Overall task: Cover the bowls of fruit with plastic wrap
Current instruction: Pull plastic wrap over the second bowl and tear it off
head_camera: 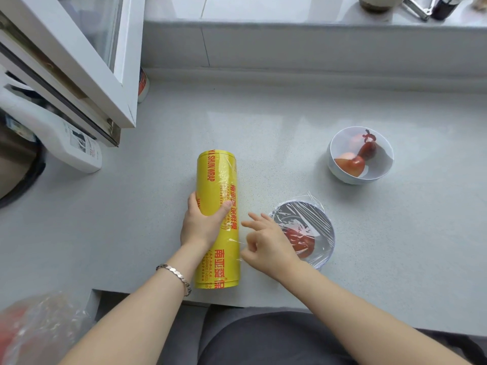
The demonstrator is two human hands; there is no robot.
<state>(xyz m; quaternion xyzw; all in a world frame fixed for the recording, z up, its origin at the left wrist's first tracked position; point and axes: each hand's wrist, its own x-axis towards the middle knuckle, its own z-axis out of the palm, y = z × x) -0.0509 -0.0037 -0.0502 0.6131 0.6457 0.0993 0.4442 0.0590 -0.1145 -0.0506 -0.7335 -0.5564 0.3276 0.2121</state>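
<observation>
A yellow roll of plastic wrap (216,177) with red print lies lengthwise on the grey counter (276,122). My left hand (200,225) grips it around the middle. My right hand (268,243) sits just right of the roll, thumb and forefinger pinched on the loose edge of the film, the other fingers spread. Behind that hand stands a bowl (329,241) holding red fruit, with film stretched over its top. Further back right, a white bowl (332,164) of red and orange fruit (354,162) stands uncovered.
An open white window frame (79,61) juts over the counter's left side, with a white bottle (71,143) lying under it. A clear plastic bag with red contents (37,327) is at the bottom left. The counter's front edge runs below the roll.
</observation>
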